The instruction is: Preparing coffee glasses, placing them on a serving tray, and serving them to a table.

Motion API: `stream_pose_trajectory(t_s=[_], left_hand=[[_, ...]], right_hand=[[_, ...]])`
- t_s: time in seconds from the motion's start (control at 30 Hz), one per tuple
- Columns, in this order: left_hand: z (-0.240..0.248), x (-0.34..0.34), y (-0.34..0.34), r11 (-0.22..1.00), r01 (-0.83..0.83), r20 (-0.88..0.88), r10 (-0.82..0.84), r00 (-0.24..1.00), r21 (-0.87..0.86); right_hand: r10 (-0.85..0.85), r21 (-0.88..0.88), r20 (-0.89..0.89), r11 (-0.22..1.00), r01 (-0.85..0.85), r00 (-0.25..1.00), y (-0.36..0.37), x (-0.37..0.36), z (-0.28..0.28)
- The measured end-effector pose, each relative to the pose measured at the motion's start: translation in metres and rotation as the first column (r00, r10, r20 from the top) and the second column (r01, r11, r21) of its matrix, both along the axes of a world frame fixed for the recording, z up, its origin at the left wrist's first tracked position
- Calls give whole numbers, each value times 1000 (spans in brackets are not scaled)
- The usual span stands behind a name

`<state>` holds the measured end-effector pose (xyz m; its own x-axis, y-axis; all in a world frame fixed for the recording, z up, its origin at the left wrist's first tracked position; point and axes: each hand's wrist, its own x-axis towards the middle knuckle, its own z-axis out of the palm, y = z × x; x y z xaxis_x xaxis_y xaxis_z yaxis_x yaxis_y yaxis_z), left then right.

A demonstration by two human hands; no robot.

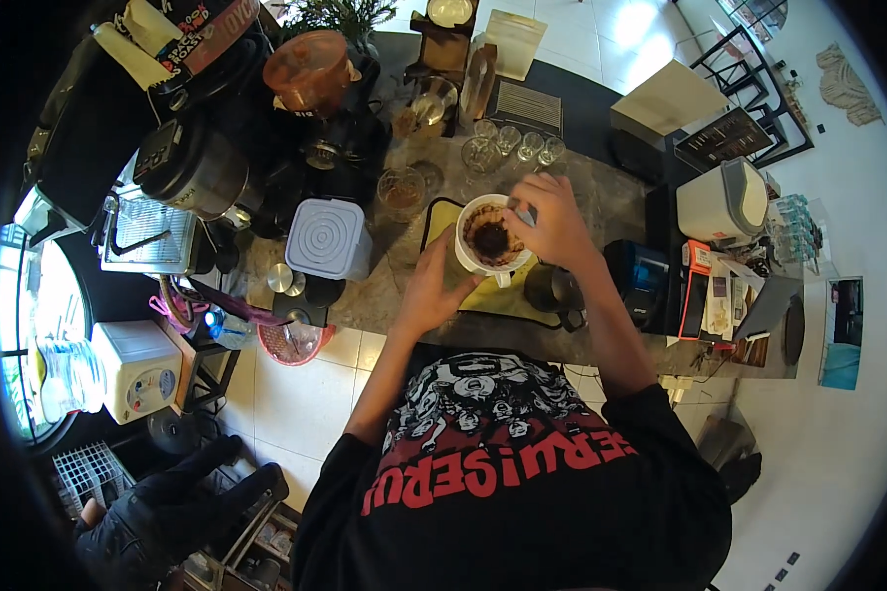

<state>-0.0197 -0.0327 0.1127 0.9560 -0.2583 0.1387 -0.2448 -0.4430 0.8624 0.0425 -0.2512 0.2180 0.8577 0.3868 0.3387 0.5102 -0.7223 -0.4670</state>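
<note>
A white cup (491,236) stands in front of me over a dark mat with yellow edging (443,215). Brown residue streaks its inner wall, and something dark lies at the bottom. My left hand (432,288) steadies the cup, fingers curved against its left side. At the right rim my right hand (554,219) is closed with bent fingers. A small greyish bit shows by those fingers, but I cannot make out what it is. Close to my right wrist is a dark pitcher (552,289) on the mat.
Left of the cup are a glass vessel (402,192) and a lidded pale tub (328,239). Several small glasses (530,148) line up behind it. A grinder with an orange hopper (310,74) stands farther left. At right are a dark blue-black machine (633,284) and papers (721,295).
</note>
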Motion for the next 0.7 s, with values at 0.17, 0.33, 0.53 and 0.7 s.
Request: stream_pose_trajectory(t_s=[0.17,0.33,0.53,0.7], left_hand=[[-12,9,-9,994,104,15,-103,995,-34],[-31,15,-11,996,80,11,-80,997,-24],[-20,15,-12,997,58,-5,-58,998,-50],[-26,15,-12,997,31,14,-30,999,-67]], right_hand=[[8,51,-111,999,-2,994,-4,-24,-3],[-63,44,-26,997,64,998,-3,-25,-8],[-88,88,-83,992,95,993,-6,-25,-11],[-134,67,37,989,131,990,-5,-28,-17]])
